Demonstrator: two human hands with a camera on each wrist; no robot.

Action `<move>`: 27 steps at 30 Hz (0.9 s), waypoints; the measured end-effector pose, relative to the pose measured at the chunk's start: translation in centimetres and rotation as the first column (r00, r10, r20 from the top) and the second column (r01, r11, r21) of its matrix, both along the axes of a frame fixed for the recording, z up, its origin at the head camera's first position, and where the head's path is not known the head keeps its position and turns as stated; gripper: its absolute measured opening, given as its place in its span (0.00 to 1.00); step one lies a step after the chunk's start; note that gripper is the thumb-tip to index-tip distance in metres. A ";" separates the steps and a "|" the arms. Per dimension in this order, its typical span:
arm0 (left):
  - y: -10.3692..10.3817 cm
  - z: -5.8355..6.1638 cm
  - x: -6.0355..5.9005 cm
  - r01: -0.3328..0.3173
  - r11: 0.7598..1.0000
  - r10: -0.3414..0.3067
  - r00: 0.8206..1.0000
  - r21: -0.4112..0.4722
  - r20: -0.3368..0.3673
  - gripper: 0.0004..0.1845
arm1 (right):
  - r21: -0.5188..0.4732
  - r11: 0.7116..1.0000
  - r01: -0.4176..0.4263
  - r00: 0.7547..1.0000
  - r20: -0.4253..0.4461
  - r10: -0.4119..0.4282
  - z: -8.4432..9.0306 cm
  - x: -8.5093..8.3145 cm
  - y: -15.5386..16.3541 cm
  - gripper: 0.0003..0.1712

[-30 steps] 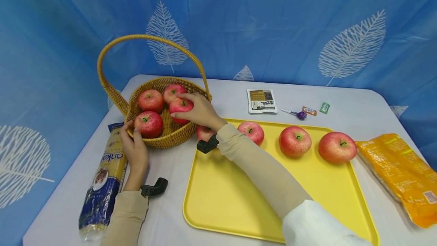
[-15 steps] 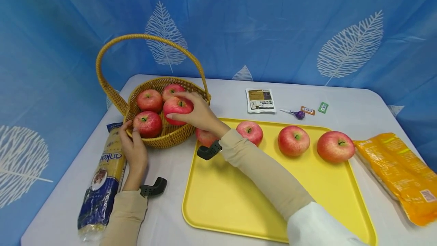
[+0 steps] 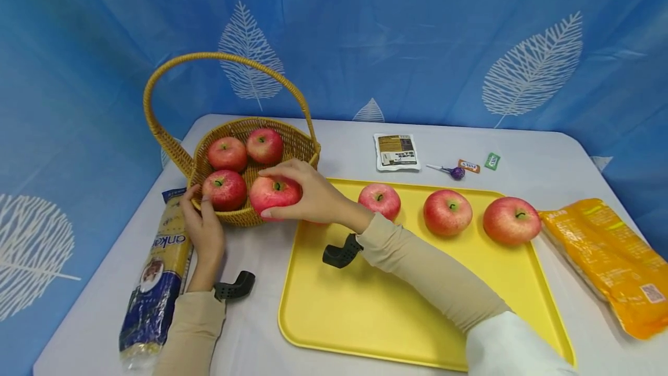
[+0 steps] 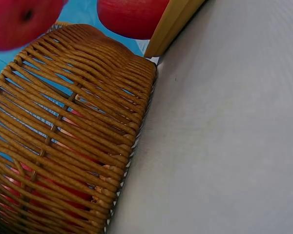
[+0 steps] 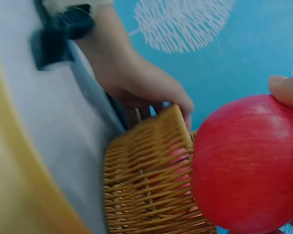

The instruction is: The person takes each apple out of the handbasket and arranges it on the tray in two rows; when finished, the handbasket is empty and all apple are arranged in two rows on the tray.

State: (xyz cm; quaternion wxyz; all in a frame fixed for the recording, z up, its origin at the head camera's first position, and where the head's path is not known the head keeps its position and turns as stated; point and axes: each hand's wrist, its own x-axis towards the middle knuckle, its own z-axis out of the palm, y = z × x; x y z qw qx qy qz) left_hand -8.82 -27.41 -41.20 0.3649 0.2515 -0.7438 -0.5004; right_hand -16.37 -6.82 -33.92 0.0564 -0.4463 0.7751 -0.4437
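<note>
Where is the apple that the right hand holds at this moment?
In the head view, the apple is gripped by the right hand just over the basket's near rim, left of the yellow tray.

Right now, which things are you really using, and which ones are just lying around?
In use: the apple in the right hand; the basket, which the left hand steadies; the yellow tray.

Lying about: noodle packet, orange bag, sachet, lollipop, two small sweets.
</note>
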 end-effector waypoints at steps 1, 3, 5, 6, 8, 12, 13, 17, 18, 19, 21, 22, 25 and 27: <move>0.0 0.0 0.0 0.003 1.000 -0.003 1.000 0.000 -0.001 0.19 | 0.019 1.000 -0.010 1.000 -0.019 0.011 0.0 0.4 0.3 0.36; -0.1 0.0 0.0 0.005 1.000 -0.005 1.000 0.002 0.000 0.19 | 0.066 0.998 -0.020 0.997 -0.069 0.025 -0.1 1.1 1.1 0.35; -0.1 0.1 0.0 0.004 1.000 -0.004 1.000 0.000 -0.001 0.19 | 0.109 0.993 -0.036 0.992 -0.120 0.049 -0.1 1.9 1.8 0.35; -0.1 0.1 0.0 0.002 1.000 -0.002 1.000 -0.001 0.000 0.19 | 0.125 0.991 -0.046 0.988 -0.141 0.064 -0.2 2.3 2.2 0.35; -0.1 0.1 -0.1 -0.005 1.000 0.005 1.000 -0.008 0.000 0.19 | 0.160 0.985 -0.068 0.979 -0.180 0.096 -0.3 3.0 2.8 0.35; -0.2 0.0 -0.1 -0.007 1.000 0.007 1.000 -0.011 0.010 0.19 | 0.235 0.964 -0.126 0.958 -0.223 0.179 -0.8 4.5 3.9 0.34; -0.2 0.0 -0.1 -0.006 1.000 0.006 1.000 -0.011 0.010 0.19 | 0.254 0.957 -0.137 0.954 -0.228 0.197 -0.9 4.8 4.1 0.34; -0.1 -0.2 -0.2 -0.005 1.000 0.005 1.000 -0.004 0.009 0.19 | 0.325 0.930 -0.173 0.945 -0.210 0.249 -1.9 6.1 5.0 0.34; -0.1 -0.2 -0.2 -0.004 1.000 0.004 1.000 -0.006 0.010 0.19 | 0.342 0.923 -0.177 0.945 -0.201 0.256 -2.3 6.4 5.2 0.34; -0.2 -0.2 -0.2 -0.003 1.000 0.003 1.000 -0.007 0.012 0.19 | 0.357 0.917 -0.180 0.944 -0.198 0.262 -2.5 6.7 5.4 0.34; -0.2 -0.3 -0.2 -0.004 1.000 0.004 1.000 -0.007 0.012 0.19 | 0.381 0.906 -0.185 0.942 -0.195 0.275 -3.0 7.2 5.7 0.33; -0.2 -0.3 -0.2 -0.004 1.000 0.004 1.000 -0.006 0.011 0.19 | 0.387 0.903 -0.185 0.940 -0.198 0.278 -3.2 7.4 5.8 0.33; -0.3 -0.4 -0.2 -0.006 1.000 0.006 1.000 -0.007 0.005 0.19 | 0.387 0.905 -0.175 0.937 -0.215 0.274 -3.6 7.7 6.0 0.34; -0.3 -0.4 -0.2 -0.007 1.000 0.007 1.000 -0.008 0.001 0.19 | 0.379 0.911 -0.164 0.936 -0.231 0.265 -3.8 7.8 6.0 0.34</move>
